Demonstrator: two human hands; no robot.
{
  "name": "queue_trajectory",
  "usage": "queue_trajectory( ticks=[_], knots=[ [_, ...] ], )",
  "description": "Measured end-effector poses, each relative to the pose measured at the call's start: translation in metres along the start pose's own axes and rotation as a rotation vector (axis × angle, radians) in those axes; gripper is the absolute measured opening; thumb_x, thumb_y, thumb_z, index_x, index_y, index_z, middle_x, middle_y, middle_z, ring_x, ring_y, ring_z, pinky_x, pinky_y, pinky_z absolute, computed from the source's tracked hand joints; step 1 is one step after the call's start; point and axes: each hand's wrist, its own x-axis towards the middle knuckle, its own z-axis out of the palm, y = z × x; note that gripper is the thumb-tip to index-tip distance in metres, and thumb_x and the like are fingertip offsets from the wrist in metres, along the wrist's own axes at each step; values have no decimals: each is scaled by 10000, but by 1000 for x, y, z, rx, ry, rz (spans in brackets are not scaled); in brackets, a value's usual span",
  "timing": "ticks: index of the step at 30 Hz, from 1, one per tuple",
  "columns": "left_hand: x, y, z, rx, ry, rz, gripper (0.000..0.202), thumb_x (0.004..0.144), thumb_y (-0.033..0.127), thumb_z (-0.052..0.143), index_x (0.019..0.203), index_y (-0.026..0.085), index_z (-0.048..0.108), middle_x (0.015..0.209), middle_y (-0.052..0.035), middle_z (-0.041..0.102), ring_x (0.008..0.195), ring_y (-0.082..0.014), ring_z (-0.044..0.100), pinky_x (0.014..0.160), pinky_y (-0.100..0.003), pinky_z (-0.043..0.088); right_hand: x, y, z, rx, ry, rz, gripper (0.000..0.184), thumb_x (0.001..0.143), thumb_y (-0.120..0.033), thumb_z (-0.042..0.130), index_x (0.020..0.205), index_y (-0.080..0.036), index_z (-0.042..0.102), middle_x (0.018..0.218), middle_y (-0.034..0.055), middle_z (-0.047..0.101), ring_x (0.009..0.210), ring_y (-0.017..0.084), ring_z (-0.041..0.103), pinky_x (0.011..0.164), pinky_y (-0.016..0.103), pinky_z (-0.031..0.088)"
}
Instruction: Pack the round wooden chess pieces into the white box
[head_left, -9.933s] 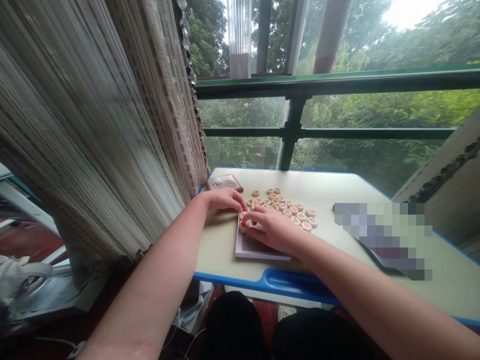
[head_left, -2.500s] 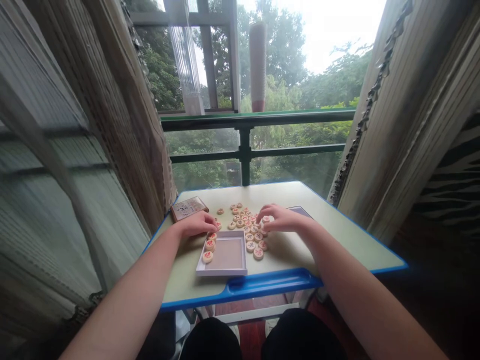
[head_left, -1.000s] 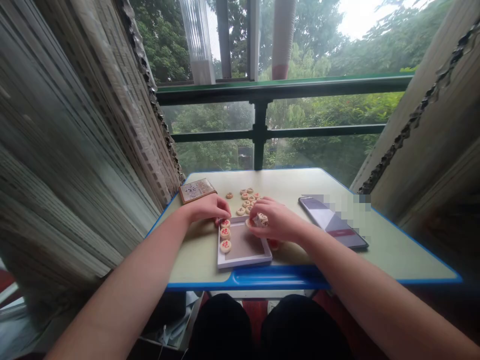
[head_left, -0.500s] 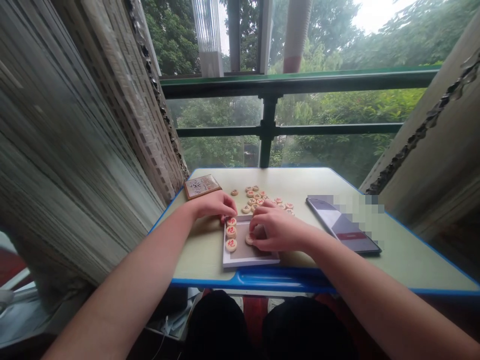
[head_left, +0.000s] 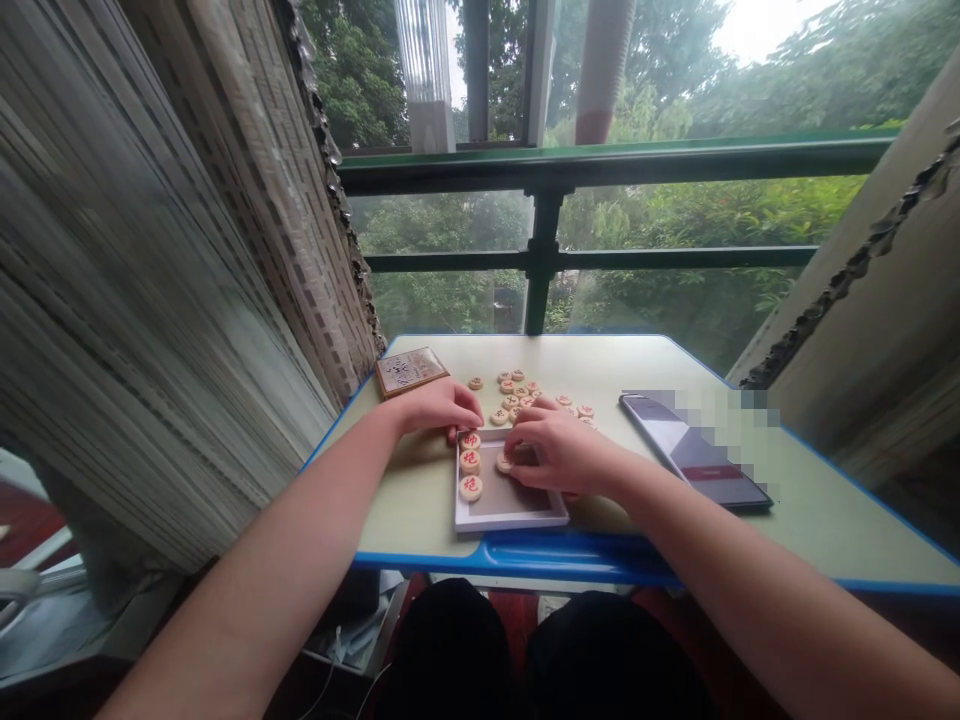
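Observation:
A shallow white box (head_left: 510, 522) lies on the table with three Chinese chess pieces in a column along its left side, among them a red-marked piece (head_left: 470, 488) at the bottom. My left hand (head_left: 441, 405) is closed at the far left corner of the box, thumb and fingers on its rim. Inside the box, my right hand (head_left: 559, 445) has its fingertips closed on another chess piece (head_left: 504, 463), whose face is partly covered. Several loose chess pieces (head_left: 511, 402) are scattered beyond the box, some hidden behind my right hand.
A flat patterned box lid (head_left: 411, 370) rests at the table's far left. To the right lies a dark tablet-like device (head_left: 701, 465), partly pixelated. The table (head_left: 817, 525) has a blue edge. Curtains (head_left: 187, 250) hang on the left, and a railing (head_left: 615, 172) stands behind.
The whole view has shifted slightly. My right hand has moved a little away from me inside the box with the chess piece. My left hand stays at the box corner.

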Motion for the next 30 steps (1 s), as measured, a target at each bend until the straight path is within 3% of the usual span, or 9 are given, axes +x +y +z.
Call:
queue_trajectory(
  ticks=[9, 14, 23, 30],
  knots=[
    [-2, 2, -1, 64, -2, 5, 229, 627, 311, 656, 756, 122, 651, 566, 0, 593, 443, -90, 505, 445, -208, 403, -2, -15, 1, 32, 77, -142, 113, 721, -280, 600, 787, -200, 645, 789, 46, 562, 756, 161, 504, 693, 290, 415],
    [-2, 3, -1, 64, -20, 23, 211, 639, 287, 630, 764, 118, 652, 580, -2, 588, 460, -96, 518, 461, -216, 424, 3, -25, 10, 46, 71, -247, 127, 735, -267, 596, 834, -207, 648, 900, 63, 587, 795, 165, 502, 741, 304, 424],
    [-5, 8, -1, 102, -10, 33, 225, 639, 297, 629, 771, 116, 655, 586, -9, 598, 470, -97, 520, 462, -208, 417, 5, -21, 15, 10, 54, -207, 174, 786, -344, 565, 852, -215, 661, 894, 69, 590, 774, 170, 480, 723, 315, 412],
    [-5, 6, -1, 102, -9, 41, 217, 642, 286, 620, 771, 114, 652, 597, -16, 605, 473, -100, 521, 463, -214, 421, 5, -20, 15, 17, 55, -212, 150, 786, -317, 563, 837, -201, 643, 870, 69, 588, 780, 169, 486, 723, 306, 412]
  ],
)
